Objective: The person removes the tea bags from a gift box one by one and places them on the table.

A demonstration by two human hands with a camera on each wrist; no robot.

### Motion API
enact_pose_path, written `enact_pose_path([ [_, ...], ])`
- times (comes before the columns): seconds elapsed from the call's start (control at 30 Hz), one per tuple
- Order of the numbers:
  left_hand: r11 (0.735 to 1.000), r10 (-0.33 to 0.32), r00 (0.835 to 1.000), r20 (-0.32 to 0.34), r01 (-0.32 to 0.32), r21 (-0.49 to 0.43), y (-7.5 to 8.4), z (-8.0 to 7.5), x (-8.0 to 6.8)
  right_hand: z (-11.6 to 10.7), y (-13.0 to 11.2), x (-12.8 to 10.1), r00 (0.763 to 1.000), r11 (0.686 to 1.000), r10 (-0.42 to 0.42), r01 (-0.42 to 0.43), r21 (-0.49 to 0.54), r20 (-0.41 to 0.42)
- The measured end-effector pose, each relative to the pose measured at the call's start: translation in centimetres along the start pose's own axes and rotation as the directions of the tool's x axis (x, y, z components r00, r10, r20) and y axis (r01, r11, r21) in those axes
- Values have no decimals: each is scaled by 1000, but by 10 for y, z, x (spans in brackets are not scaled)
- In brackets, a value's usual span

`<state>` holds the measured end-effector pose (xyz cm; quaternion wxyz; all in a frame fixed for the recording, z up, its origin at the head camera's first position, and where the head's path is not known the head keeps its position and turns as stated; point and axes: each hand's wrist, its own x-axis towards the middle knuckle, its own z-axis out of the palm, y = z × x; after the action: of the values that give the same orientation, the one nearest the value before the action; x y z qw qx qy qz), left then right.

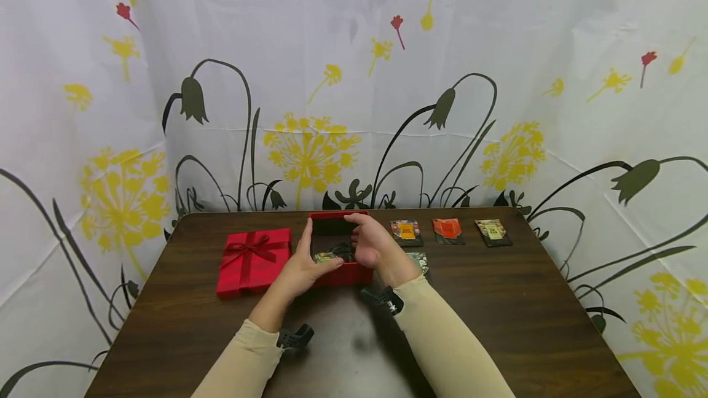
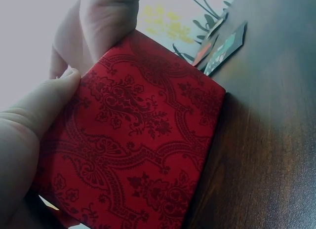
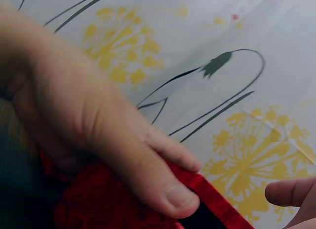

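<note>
A red open-topped box [image 1: 347, 275] with a dark inside stands on the table; its patterned red outer wall [image 2: 128, 125] fills much of the left wrist view. My left hand [image 1: 301, 269] grips its near left corner, thumb over the front rim and fingers along the left wall. My right hand [image 1: 373, 244] is over the right side of the box, thumb apart from the loosely bent fingers. I see nothing held between them. Inside lie a small yellow-green packet [image 1: 323, 257] beside my left thumb and a dark, looped thing [image 1: 342, 250] too small to make out.
A red lid with a ribbon bow [image 1: 254, 261] lies left of the box. To the right lie an orange-labelled packet [image 1: 406, 232], a red packet [image 1: 448, 230], a yellow-green packet [image 1: 492, 232] and a pale green packet [image 1: 418, 260], partly behind my right wrist. A flowered curtain [image 1: 354, 109] hangs behind the table.
</note>
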<state>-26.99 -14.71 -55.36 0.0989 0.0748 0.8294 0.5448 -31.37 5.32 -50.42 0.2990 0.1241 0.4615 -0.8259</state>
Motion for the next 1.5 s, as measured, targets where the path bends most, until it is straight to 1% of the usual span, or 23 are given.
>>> enact_pose_path([
  [0.13,1000,-2,1000,-9,2,0,1,-1,0,3,4,3,1000,1000,-5,5,0,12],
  [0.3,1000,4,1000,2,-4,5,3,1,2,5,4,4,1000,997,5,-7,-76,-30],
  [0.47,1000,0,1000,7,0,-19,1,2,2,7,5,5,999,990,25,-31,-136,-47],
  [0.57,1000,-4,1000,10,4,-13,0,1,1,8,6,6,998,985,33,-42,-167,-57],
  [0.7,1000,-11,1000,19,11,5,-1,1,1,9,6,6,995,975,40,-58,-216,-88],
  [0.93,1000,-3,1000,6,3,-2,0,0,2,11,6,7,987,951,23,-71,-300,-160],
  [1.0,1000,-2,1000,4,2,0,0,1,2,11,6,8,986,945,18,-70,-319,-163],
  [1.2,1000,2,1000,2,-2,-1,0,1,2,11,6,9,992,919,-1,-49,-391,-127],
  [1.37,1000,-2,1000,4,2,1,0,1,1,11,8,8,989,910,-19,-42,-412,-144],
  [1.5,1000,-10,1000,2,10,7,1,1,1,11,7,7,993,901,-17,-35,-433,-116],
])
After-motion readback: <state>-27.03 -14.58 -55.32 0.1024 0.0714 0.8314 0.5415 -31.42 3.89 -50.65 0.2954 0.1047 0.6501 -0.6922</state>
